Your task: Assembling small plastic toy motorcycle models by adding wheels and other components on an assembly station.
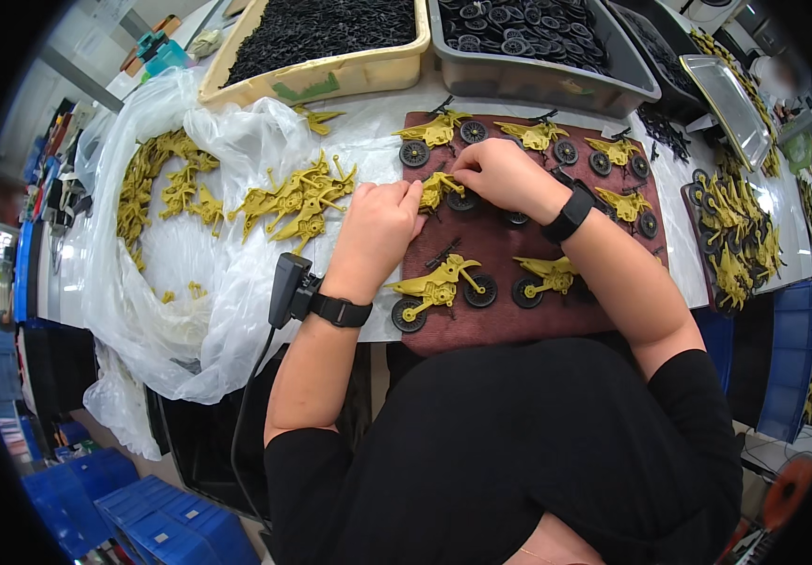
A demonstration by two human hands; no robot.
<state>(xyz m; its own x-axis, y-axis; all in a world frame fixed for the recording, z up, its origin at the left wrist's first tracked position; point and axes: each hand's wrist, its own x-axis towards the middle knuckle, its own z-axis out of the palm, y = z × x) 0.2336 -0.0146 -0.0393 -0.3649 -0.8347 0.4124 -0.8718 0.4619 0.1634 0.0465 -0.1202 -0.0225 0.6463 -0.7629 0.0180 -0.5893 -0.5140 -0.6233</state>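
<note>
On the dark red mat (519,240), a yellow plastic toy motorcycle body (437,191) sits between my two hands. My left hand (375,234) is closed on its left end, with thumb and forefinger pressed together there. Fingertips of my right hand (507,176) pinch its right end, just above a black wheel (462,200); any small part between them is hidden. Nearer to me on the mat lie a yellow motorcycle with two wheels (437,287) and another motorcycle (549,275). Several more, such as this motorcycle (534,135), line the far and right sides.
Loose yellow bodies (297,200) lie left of the mat, beside a clear plastic bag (208,320) holding more. Behind stand a cream bin (330,113) of small black parts and a grey bin (547,96) of black wheels. Piled motorcycles (737,235) are at right.
</note>
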